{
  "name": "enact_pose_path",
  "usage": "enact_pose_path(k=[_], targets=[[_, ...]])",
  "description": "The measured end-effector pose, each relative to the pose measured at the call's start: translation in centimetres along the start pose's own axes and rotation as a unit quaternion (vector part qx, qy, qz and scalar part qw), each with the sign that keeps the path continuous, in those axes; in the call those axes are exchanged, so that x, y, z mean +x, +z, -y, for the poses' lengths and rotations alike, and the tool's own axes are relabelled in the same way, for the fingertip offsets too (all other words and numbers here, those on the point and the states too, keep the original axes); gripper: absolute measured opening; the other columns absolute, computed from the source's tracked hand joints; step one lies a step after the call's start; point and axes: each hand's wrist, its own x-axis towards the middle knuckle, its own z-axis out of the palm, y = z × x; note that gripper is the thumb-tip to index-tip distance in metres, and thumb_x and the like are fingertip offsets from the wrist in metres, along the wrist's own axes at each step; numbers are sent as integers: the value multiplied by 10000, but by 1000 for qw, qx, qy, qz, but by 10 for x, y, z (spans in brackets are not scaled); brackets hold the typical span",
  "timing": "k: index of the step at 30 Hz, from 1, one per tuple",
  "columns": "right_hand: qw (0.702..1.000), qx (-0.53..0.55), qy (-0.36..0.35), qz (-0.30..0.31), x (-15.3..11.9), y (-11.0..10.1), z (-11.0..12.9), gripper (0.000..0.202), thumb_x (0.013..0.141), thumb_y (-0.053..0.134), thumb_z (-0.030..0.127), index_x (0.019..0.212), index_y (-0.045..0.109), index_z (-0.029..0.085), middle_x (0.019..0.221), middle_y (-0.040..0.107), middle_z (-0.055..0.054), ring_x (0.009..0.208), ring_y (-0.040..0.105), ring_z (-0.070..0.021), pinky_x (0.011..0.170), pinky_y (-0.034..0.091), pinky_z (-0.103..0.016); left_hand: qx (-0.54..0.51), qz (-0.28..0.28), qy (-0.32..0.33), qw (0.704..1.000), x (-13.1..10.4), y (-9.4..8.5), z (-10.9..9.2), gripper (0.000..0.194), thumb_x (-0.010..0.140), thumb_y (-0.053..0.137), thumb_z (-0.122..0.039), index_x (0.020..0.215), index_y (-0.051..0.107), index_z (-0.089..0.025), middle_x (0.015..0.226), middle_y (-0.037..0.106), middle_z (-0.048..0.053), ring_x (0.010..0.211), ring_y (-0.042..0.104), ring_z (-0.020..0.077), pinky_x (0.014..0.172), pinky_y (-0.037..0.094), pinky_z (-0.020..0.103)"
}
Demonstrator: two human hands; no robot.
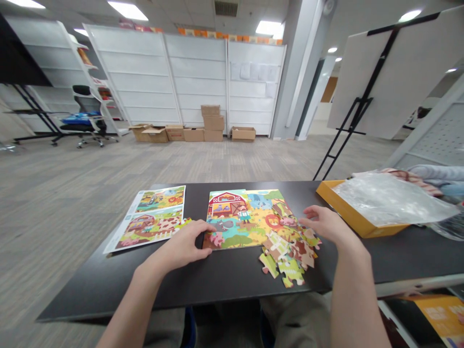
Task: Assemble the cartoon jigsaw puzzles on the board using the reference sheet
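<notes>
Tabletop: a matte black table is occupied by puzzle materials; its far edge is seen against grey carpet.
Puzzle board: an illustrated board with barn, hippo and lion is laid flat near the middle.
Loose pieces: jigsaw pieces are heaped over the board's near right corner and spilled onto the black surface.
Picture sheet: a printed sheet with two animal scenes is placed left of the board, lying askew.
Left hand: the left hand is held at the board's left edge, thumb and fingers spread apart.
Right hand: the right hand is poised beside the heap, fingers curled and parted from the thumb; contact with a piece cannot be told.
Yellow box: an open yellow box is set on the right, topped with clear plastic wrapping.
Back wall: white shelving is fronted by cardboard cartons on the floor.
Room left: a mesh-backed office chair is parked near the shelving.
Room right: a white board is supported by a black stand.
</notes>
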Motion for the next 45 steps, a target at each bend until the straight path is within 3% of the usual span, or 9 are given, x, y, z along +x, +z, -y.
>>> enact_pose_path(k=[8, 12, 19, 24, 29, 33, 37, 41, 45], targets=[[995, -62, -22, 70, 2, 13, 22, 323, 665, 790, 406, 916, 755, 205, 961, 758, -89, 842, 713, -259, 672, 499, -312, 3, 10, -1, 1000, 0, 0, -3, 355, 748, 682, -253, 1101, 659, -219, 1119, 699, 60, 1029, 654, 246, 928, 498, 359], [996, -67, -8, 58, 3, 14, 18, 238, 674, 774, 377, 831, 733, 203, 881, 748, -82, 785, 705, -243, 620, 481, -300, 0, 3, 7, 1000, 0, 0, -2, 335, 746, 675, -236, 1080, 660, -219, 1109, 695, 56, 1014, 650, 241, 904, 501, 346], [998, -8, -32, 58, 10, 18, 6, 368, 636, 800, 335, 972, 743, 197, 967, 774, -77, 767, 708, -224, 672, 527, -305, -7, 2, 8, 1000, -1, -1, -5, 355, 731, 669, -212, 1086, 665, -214, 1114, 690, 60, 1029, 642, 247, 920, 492, 351], [998, 10, 5, 69, 10, 10, 7, 350, 600, 819, 412, 854, 723, 191, 903, 766, -85, 775, 714, -243, 622, 520, -301, -10, -1, 5, 1000, -2, 0, -3, 355, 727, 666, -210, 1081, 668, -232, 1095, 692, 49, 1013, 643, 243, 907, 499, 347], [989, 104, 34, 102, 4, -3, 2, 288, 688, 723, 474, 766, 667, 202, 788, 767, -93, 739, 712, -246, 601, 516, -305, -11, 1, -4, 1000, -3, 0, -4, 373, 712, 670, -202, 1084, 676, -226, 1117, 686, 55, 1033, 641, 249, 923, 497, 352], [992, 117, 21, 40, -1, -16, 2, 227, 700, 699, 427, 762, 683, 209, 800, 773, -101, 747, 715, -259, 661, 540, -337, -13, 7, -7, 1000, -3, -2, -7, 372, 714, 657, -184, 1083, 682, -222, 1100, 687, 55, 1023, 637, 244, 915, 493, 347], [983, 175, -47, 14, -9, -19, 32, 312, 730, 708, 509, 829, 690, 214, 852, 772, -111, 801, 717, -272, 685, 554, -341, -13, 13, -8, 1000, -3, -3, -7, 378, 721, 665, -190, 1096, 685, -235, 1100, 688, 50, 1036, 631, 248, 925, 488, 353], [952, 243, -135, 131, -22, 5, 91, 296, 808, 658, 501, 866, 664, 211, 852, 755, -70, 808, 712, -238, 675, 546, -319, -13, 5, -19, 1000, -2, -2, -8, 396, 738, 716, -253, 1132, 678, -231, 1163, 678, 64, 1087, 624, 266, 957, 483, 374], [931, 236, -192, 199, -33, 41, 142, 133, 827, 652, 345, 816, 654, 213, 800, 738, -36, 767, 705, -194, 705, 534, -301, -8, 1, -11, 1000, 2, -1, -16, 413, 728, 778, -296, 1124, 682, -229, 1161, 689, 58, 1089, 622, 276, 953, 481, 383]])
